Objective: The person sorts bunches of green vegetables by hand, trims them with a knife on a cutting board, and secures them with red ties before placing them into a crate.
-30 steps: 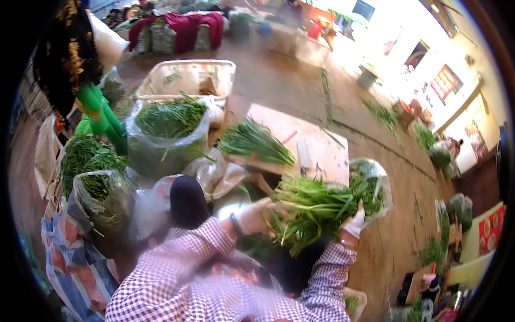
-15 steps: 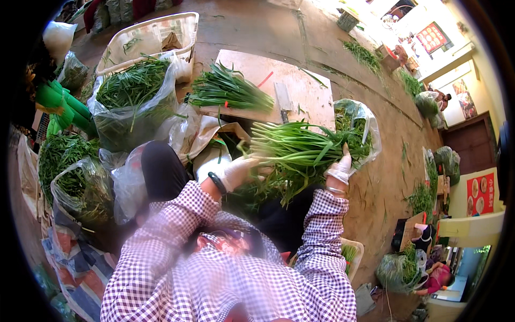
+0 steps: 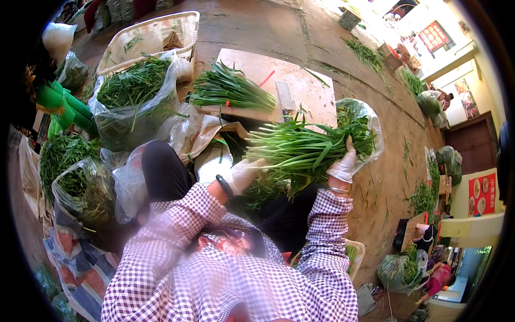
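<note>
My right hand (image 3: 343,164), in a white glove, grips a big bunch of Chinese chives (image 3: 300,147) near its leafy end. The pale stem ends point left. At their lower edge my left hand (image 3: 244,175), also gloved and with a dark bracelet at the wrist, has its fingers closed on the lower stems; the fingertips are partly hidden. Loose greens (image 3: 263,192) lie beneath the bunch, over my lap. Beyond it, another bunch of chives (image 3: 233,91) with a red band rests on a wooden board (image 3: 306,75), beside a cleaver (image 3: 285,96).
Clear bags of greens (image 3: 126,126) stand on the left, in front of a white plastic basket (image 3: 153,32). A bag of leaves (image 3: 370,121) sits at the board's right. Part of a white crate (image 3: 358,255) shows by my right elbow. People work farther right.
My right hand has shifted slightly right with the bunch, its leaves now over the bag. My left hand has moved a little right and down along the stems.
</note>
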`<state>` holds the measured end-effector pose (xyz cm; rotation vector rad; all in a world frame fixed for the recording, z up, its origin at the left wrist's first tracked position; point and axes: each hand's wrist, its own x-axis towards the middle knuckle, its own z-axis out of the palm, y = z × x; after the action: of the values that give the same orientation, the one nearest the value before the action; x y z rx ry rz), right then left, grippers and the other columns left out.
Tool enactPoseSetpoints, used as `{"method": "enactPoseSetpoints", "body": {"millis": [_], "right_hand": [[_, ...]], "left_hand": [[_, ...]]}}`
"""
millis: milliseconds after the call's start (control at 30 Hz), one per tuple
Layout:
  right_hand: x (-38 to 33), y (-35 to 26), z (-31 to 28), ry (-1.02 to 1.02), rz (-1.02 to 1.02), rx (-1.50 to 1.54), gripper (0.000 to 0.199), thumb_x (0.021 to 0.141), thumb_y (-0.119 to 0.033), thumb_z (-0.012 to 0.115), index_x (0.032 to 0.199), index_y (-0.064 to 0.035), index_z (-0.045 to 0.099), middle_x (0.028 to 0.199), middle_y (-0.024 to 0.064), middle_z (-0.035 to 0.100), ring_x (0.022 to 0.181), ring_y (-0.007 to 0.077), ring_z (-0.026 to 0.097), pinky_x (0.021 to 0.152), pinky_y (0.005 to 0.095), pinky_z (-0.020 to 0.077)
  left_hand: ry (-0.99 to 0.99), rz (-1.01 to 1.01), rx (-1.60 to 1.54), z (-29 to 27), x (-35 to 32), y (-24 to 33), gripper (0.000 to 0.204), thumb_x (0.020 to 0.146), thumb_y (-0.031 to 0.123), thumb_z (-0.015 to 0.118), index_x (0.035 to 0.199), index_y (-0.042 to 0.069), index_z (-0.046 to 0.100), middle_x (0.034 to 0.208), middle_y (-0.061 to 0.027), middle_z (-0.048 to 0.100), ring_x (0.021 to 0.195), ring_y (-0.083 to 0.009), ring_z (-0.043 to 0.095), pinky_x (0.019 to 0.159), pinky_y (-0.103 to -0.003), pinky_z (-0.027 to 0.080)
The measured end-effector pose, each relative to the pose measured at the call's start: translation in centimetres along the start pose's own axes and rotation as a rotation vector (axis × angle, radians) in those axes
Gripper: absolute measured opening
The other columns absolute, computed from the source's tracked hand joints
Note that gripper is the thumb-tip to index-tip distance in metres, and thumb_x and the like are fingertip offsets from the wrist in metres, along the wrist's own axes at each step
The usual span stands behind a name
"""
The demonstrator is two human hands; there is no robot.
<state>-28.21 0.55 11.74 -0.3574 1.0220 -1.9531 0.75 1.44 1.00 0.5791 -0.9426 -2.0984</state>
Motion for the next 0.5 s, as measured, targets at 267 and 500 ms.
{"method": "enactPoseSetpoints", "body": {"millis": [267,500], "right_hand": [[1.8,-3.5,-3.2,-0.001,-0.020,0.010,0.033,0.097,-0.022,0.056,0.120,0.0004,0.059,0.110,0.0136,0.068,0.097,0.0281,0.066,0.091,0.0435,0.0537],[1.5,-4.2,-4.4,0.007,-0.013,0.032,0.032,0.096,-0.023,0.058,0.119,0.0000,0.060,0.110,0.0138,0.068,0.096,0.0293,0.066,0.090,0.0447,0.0540]], "left_hand": [[-0.128,-0.203,0.412,-6.5,-2.8,2.0,0.041,0.096,0.042,0.060,0.080,0.004,0.061,0.092,-0.0076,0.066,0.096,-0.0186,0.060,0.089,-0.031,0.044],[0.168,-0.618,0.774,-5.8,-2.4,1.9,0.028,0.096,0.033,0.061,0.098,0.006,0.067,0.084,0.0005,0.069,0.064,-0.0113,0.059,0.059,-0.025,0.047]]}}
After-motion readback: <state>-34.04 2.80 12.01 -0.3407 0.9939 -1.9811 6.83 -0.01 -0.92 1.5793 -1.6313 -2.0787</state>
